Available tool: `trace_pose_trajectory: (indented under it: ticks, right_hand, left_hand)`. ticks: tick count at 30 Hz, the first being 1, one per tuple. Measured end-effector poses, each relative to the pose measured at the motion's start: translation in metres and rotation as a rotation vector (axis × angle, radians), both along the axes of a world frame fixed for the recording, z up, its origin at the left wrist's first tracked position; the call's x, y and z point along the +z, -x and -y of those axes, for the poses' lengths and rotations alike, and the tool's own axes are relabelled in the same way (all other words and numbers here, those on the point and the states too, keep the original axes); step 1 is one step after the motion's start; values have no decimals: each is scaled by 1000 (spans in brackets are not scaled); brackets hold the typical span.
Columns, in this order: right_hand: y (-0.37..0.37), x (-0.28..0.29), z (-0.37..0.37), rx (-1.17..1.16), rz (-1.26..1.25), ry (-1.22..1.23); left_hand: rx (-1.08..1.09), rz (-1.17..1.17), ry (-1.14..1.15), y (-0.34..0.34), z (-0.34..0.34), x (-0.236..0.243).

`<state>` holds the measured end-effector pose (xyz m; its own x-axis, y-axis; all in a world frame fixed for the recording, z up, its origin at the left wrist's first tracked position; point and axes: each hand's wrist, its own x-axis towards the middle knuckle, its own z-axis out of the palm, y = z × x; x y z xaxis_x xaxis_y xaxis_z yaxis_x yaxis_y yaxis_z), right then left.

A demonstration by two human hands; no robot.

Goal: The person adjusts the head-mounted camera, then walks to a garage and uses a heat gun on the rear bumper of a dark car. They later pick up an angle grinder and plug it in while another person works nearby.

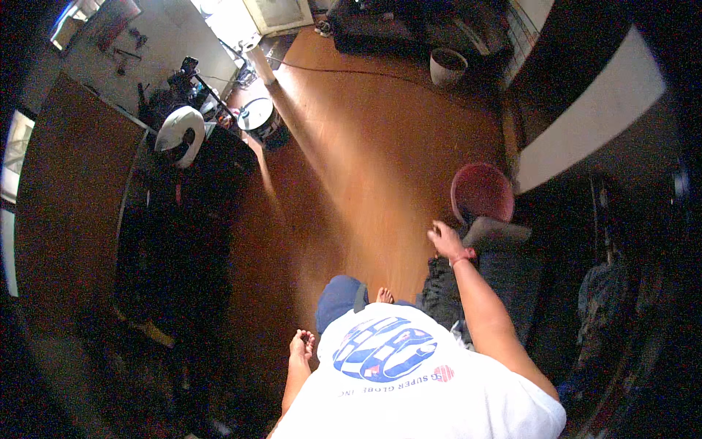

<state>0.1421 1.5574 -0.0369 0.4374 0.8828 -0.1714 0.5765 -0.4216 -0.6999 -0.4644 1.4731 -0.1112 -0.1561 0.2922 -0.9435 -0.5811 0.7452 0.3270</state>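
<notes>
My right hand (444, 240) is stretched forward over the floor, its fingers loosely bent and apart, with nothing seen in it. A red band circles that wrist. Just ahead of it stands a pink bucket (482, 193), and beside it a grey padded piece (497, 233) lies on a dark bulky seat-like thing. Dark crumpled cloth (441, 291) hangs below the wrist. Low at my left side, my left hand (302, 344) hangs with its fingers loosely curled, holding nothing that I can see. It touches nothing that shows.
Wooden floor (380, 146) runs ahead to a bright doorway. On the left are a white helmet (180, 137) on a dark surface and a round white-topped container (256, 114). A pale bin (447, 67) stands near a dark sofa (395, 29). A cable crosses the floor.
</notes>
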Motion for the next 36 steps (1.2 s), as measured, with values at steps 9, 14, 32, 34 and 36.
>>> trace_pose_trajectory:
  ticks: [9,14,32,34,36]
  right_hand:
    - [-83,-7,-249,-138,49,-82]
    - [-102,-57,-190,-177,-123,695]
    - [-500,0,-804,-208,52,620]
    - [-574,24,-944,-130,119,278]
    - [-627,59,-1079,-86,329,-64]
  left_hand:
    - [-104,-66,103,-36,-284,-15]
    - [-203,-174,-31,-98,-531,54]
    - [63,32,-84,-453,-1098,126]
    - [82,11,-40,-459,-1124,120]
    - [89,-24,-10,-459,-1148,105]
